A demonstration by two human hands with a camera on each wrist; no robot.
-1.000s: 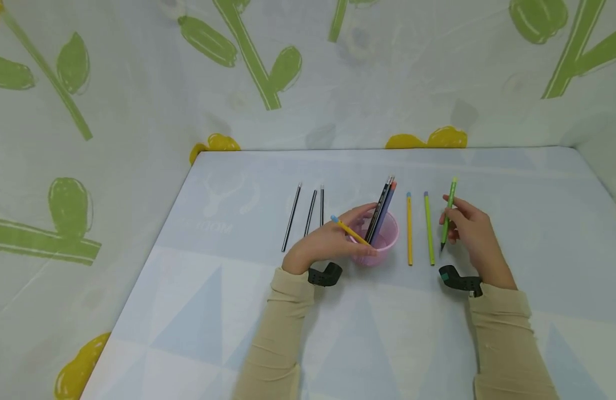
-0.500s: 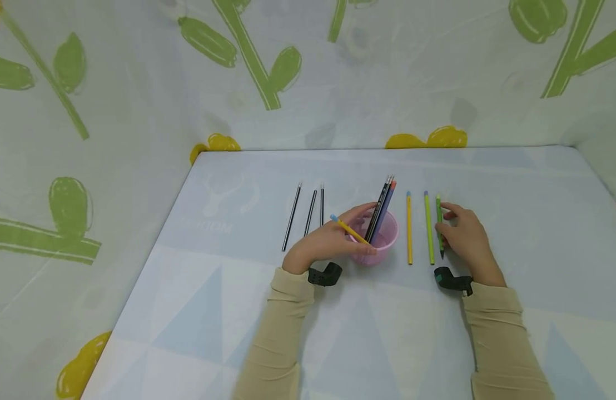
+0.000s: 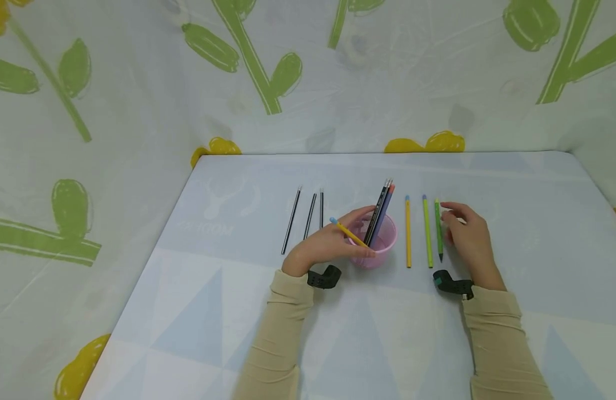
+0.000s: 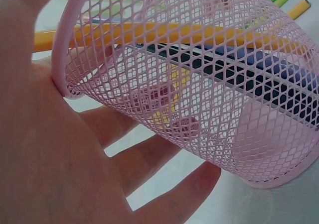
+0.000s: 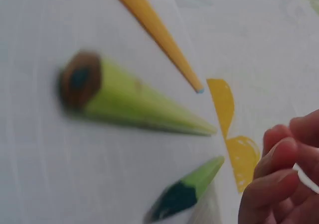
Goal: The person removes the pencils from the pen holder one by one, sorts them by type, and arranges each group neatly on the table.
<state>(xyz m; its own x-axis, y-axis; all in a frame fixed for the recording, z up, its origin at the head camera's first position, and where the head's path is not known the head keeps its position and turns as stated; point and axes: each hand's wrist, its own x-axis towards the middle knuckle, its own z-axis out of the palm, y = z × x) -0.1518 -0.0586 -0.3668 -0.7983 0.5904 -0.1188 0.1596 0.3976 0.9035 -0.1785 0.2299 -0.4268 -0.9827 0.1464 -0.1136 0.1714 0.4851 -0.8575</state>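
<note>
Left hand (image 3: 325, 240): curled round pink mesh pencil cup (image 3: 382, 258), rim partly hidden. Right hand (image 3: 470, 236): loosely bent, holding nothing, beside dark-tipped green pencil (image 3: 439, 234). Cup: between loose yellow pencil (image 3: 408, 233) and two black pencils (image 3: 322, 208), whose lower ends the left hand covers.

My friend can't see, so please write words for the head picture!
A left hand holds a pink cup of pencils; a right hand is beside a green pencil. Between them lie a yellow pencil and a lime pencil; left of the cup, three black pencils.
</note>
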